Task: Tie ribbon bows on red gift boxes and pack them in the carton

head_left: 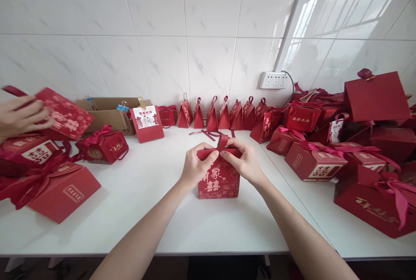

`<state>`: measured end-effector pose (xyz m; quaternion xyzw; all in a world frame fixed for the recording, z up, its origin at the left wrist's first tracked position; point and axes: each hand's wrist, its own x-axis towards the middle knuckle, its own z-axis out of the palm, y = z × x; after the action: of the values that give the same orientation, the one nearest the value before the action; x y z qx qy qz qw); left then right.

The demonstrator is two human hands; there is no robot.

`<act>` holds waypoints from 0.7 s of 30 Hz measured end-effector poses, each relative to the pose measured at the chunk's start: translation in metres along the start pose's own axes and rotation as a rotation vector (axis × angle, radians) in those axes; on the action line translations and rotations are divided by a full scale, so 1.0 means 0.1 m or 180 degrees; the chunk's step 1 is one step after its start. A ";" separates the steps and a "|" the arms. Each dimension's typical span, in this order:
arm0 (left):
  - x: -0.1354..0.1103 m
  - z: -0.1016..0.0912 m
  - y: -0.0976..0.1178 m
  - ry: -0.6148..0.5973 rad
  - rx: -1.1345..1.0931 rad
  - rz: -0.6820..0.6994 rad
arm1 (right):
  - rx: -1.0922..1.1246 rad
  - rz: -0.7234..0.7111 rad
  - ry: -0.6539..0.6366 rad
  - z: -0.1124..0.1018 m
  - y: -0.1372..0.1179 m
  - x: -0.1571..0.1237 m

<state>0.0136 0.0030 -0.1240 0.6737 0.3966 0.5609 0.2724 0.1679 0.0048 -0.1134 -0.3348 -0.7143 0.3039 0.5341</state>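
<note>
A red gift box [218,181] with gold characters stands upright on the white table [156,210], in the middle. My left hand [195,165] pinches the red ribbon [222,142] at the box's top left. My right hand [244,161] pinches the same ribbon at the top right. Both hands are closed on the ribbon, thumbs nearly meeting over the box's folded top.
Another person's hand [19,117] at far left holds a red flat box [66,115]. Red gift boxes lie on the left [56,189] and are piled on the right [373,171]. A row of small red pouches [224,117] lines the tiled wall beside a cardboard box [108,115].
</note>
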 end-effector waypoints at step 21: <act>-0.01 0.03 -0.02 0.0110 -0.0125 -0.0044 | -0.0057 -0.0229 -0.0077 -0.01 -0.01 0.02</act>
<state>0.0160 0.0031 -0.1269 0.6556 0.3948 0.5783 0.2826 0.1686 0.0057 -0.1113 -0.3100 -0.7350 0.2820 0.5331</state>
